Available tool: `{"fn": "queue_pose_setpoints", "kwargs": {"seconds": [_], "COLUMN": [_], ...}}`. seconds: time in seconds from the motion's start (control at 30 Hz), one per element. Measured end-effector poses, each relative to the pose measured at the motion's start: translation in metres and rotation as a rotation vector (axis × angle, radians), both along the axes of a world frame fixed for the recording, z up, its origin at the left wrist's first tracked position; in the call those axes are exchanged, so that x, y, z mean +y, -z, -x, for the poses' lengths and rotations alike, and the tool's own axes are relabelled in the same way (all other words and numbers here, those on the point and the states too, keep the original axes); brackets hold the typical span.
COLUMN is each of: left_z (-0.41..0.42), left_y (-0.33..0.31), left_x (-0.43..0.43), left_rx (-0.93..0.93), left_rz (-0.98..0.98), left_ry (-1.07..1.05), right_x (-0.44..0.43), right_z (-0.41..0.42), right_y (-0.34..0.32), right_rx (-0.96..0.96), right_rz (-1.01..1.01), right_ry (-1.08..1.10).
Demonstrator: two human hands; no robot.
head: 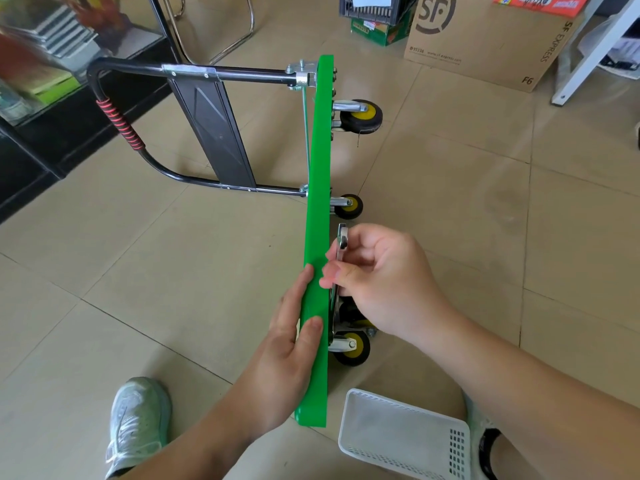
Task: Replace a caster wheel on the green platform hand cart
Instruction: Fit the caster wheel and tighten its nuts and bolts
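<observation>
Left hand (294, 327): pressed flat against upended platform (317, 202)
Right hand (381, 282): curled round wrench (342, 242)
Risk: platform toppled if wrench is slipped

Your cart platform (317, 209) stands on its long edge on the floor, running from near you to far through the middle. Its handle (117, 123) sticks out to the left at the far end. The wheels all sit on its right face: far casters (362, 116) at one end, near casters (351, 348) at the other. Your left hand (294, 341) lies on the platform's left face and top edge. Your right hand (377, 275) holds a wrench (342, 239) just beside the right face, between the two pairs. A basket (401, 431) sits on the floor near right, your shoe (138, 420) near left, a cardboard box (485, 39) far right.
</observation>
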State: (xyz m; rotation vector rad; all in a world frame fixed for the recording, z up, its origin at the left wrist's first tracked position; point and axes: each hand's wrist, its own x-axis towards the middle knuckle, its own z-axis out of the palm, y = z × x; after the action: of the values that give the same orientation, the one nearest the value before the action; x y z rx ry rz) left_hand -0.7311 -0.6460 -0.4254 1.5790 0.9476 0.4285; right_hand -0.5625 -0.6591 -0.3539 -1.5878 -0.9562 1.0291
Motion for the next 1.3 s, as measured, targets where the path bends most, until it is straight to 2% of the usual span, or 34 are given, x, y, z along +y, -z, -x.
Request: {"fn": "queue_pose_setpoints", "kwargs": {"seconds": [0.37, 1.3], "left_z": [-0.002, 0.0], "left_y": [0.0, -0.008], "left_x": [0.002, 0.006], "left_rx": [-0.005, 0.017], "left_rz": [0.004, -0.026], "left_ry": [-0.004, 0.021], "right_x": [0.002, -0.006], "right_z": [-0.006, -0.006], "right_y": [-0.005, 0.0], "right_rx": [0.064, -0.021], "right_rz": [0.027, -0.039], "right_ry": [-0.048, -0.051]}}
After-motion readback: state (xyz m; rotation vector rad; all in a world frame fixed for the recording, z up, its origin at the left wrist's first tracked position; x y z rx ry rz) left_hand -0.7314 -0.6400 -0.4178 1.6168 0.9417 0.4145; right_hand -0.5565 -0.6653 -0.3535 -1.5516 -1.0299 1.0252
